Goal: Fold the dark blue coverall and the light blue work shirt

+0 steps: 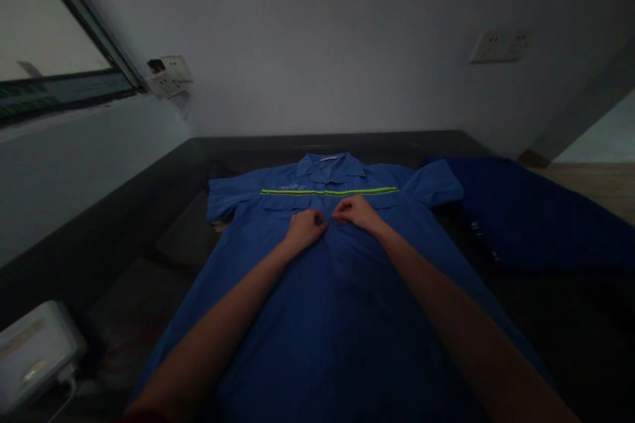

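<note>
A blue short-sleeved work shirt (278,277) lies spread face up, its collar away from me. A yellow-green stripe (360,192) crosses its chest above two pocket flaps. At the front opening, just below the stripe, my left hand (306,228) pinches the shirt with fingers closed. My right hand (358,211) is closed in a pinch on the other side of the opening, a small gap from the left. Whether a button sits between the fingertips is too dark and small to tell.
Folded dark blue cloth (536,218) lies to the right. A white device (40,350) with a cable stands at lower left. The dark sofa-like surface has a raised back edge (327,141) against the wall. Sockets (499,46) are on the wall; a window (54,33) is at left.
</note>
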The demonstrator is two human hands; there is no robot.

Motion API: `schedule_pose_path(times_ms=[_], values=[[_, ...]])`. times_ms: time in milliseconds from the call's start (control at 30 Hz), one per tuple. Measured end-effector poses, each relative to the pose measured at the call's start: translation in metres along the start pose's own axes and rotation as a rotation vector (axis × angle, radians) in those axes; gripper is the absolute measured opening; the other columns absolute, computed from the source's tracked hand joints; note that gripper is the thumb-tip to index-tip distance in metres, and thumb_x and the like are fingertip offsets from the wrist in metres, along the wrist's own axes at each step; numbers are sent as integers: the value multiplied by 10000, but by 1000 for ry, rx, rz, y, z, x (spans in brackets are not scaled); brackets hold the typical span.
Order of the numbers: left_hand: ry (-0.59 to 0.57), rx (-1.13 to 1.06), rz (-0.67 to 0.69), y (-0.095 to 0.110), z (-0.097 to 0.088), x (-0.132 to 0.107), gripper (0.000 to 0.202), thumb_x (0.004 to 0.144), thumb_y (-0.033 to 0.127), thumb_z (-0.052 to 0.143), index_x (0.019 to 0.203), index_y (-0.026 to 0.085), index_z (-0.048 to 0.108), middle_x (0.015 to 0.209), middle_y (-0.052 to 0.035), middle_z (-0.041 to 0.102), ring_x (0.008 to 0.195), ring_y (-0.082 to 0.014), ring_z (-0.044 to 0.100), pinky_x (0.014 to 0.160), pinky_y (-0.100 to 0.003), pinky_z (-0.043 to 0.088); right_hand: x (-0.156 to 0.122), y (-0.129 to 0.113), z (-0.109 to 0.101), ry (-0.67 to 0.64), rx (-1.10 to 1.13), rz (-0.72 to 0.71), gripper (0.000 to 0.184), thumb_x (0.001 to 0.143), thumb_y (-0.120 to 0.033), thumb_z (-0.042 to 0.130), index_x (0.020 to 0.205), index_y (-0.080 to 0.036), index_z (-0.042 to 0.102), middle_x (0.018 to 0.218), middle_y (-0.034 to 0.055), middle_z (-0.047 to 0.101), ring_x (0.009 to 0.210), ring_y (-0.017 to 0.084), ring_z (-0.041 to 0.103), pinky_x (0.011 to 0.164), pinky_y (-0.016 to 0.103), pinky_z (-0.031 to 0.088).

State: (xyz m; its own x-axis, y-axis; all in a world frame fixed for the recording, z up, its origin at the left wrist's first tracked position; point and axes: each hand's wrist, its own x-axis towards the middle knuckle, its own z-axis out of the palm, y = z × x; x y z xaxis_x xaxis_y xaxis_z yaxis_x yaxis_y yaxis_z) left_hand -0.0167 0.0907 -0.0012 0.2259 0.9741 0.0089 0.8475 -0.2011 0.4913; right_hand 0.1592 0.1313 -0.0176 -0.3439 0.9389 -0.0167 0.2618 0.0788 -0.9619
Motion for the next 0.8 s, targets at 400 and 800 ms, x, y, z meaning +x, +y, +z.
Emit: schedule_pose_path(times_ms=[400,800], values=[[103,-211,-14,-1,11,3,274,786,302,594,571,166,493,546,53,414,574,-110,426,537,-221,254,0,-6,1,-37,-45,-68,45,707,-161,638,677,-137,662,538,-16,608,481,108,571,515,217,462],[113,-180,-1,-4,16,4,181,761,254,615,618,166,545,592,40,486,608,-125,472,558,-225,289,-6,-15,6,26,-452,-231,77,699,-67,663,699,-143,675,658,11,667,612,125,597,590,218,413]])
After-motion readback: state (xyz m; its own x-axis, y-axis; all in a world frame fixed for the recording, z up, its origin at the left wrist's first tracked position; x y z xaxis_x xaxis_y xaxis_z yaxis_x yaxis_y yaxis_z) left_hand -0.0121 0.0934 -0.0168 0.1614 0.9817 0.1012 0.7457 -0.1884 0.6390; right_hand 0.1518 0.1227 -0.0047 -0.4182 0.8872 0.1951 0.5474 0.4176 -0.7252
